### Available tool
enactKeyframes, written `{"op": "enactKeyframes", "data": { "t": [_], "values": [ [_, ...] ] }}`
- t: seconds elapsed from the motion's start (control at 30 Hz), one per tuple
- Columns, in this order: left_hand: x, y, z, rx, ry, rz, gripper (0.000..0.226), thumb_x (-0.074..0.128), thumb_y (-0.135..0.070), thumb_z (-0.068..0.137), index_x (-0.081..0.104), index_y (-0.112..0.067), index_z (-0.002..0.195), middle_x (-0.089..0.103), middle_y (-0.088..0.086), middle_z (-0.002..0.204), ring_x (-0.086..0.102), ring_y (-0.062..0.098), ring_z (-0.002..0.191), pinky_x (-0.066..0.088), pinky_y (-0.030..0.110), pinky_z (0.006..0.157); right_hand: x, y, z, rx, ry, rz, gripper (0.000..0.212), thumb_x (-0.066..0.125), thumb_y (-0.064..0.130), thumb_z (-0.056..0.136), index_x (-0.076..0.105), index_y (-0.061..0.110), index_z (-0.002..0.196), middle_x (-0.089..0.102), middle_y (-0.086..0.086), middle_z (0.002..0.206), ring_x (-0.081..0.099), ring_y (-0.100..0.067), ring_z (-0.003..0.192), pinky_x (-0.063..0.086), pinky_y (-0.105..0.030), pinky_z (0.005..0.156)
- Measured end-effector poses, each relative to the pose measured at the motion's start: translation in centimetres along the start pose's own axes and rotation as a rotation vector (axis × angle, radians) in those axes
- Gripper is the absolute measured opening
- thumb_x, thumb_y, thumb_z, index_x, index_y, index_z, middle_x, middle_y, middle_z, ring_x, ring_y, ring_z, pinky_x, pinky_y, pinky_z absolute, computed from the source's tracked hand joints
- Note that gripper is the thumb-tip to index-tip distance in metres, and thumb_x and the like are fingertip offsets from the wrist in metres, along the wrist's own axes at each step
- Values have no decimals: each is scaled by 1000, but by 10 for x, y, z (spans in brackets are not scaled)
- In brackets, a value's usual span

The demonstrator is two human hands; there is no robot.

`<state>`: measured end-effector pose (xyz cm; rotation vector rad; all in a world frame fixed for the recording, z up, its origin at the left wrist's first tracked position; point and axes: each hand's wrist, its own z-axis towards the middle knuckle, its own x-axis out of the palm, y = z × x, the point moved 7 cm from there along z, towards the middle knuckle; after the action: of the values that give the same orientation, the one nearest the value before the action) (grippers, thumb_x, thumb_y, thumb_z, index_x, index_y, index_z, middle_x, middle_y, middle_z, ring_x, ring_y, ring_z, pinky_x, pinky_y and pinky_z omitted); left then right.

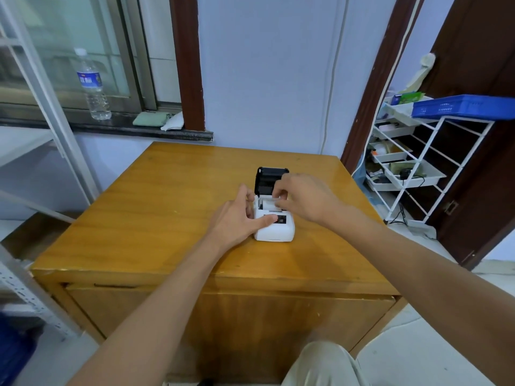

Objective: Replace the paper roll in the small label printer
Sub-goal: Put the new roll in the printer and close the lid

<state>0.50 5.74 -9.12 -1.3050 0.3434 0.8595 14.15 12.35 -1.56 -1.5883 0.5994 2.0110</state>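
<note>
A small white label printer (274,232) stands on the wooden table (167,218), its black lid (271,176) swung up and open at the back. My left hand (241,217) grips the printer's left side, thumb lying across its front panel. My right hand (302,197) reaches in from the right, its fingertips pinching a white paper roll (268,202) that sits in the open bay. Most of the roll is hidden behind my fingers.
A water bottle (93,84) and folded cloths (157,119) sit on the window ledge at the back left. A white wire rack (415,168) with trays and a blue crate (462,107) stands to the right. Metal shelving (41,107) is at left.
</note>
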Motion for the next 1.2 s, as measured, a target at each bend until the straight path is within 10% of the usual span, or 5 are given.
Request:
{"op": "enactKeyframes", "data": {
  "t": [0.3,0.47,0.77,0.93,1.2],
  "values": [
    [0,-5,-5,49,1,92,61,64,-72,83,39,-26,115,57,-10,65,52,9,55,35,32,51,7,22,-43,-129,13,-103,34,47,38,103,74,23,117,59,5,115,64,-21,77,54,-39,61],
    [0,-6,-7,93,-19,134,38,44,-65,98,37,-30,113,55,-8,59,52,13,52,33,33,51,11,27,-68,-149,10,-187,38,43,33,105,63,29,136,56,5,127,64,-22,81,21,-28,48],
    [2,-5,-4,56,-8,157,53,58,-68,87,35,-30,116,64,-7,64,62,16,58,44,37,52,-28,-4,-18,77,-237,85,40,49,24,102,61,23,140,61,3,139,64,-22,116,53,-37,77],
    [1,-6,-3,39,-20,129,53,65,-62,89,36,-28,118,62,-7,63,59,14,57,44,36,54,-14,-31,28,168,-80,166,54,44,21,105,36,17,159,46,-8,159,44,-29,145,47,-50,110],
    [2,-4,-3,28,-12,135,59,63,-68,86,35,-30,121,68,-6,67,67,15,63,52,41,59,-9,-35,11,122,-236,178,31,59,24,99,68,27,129,72,3,123,66,-22,108,57,-46,88]
  ]
}}
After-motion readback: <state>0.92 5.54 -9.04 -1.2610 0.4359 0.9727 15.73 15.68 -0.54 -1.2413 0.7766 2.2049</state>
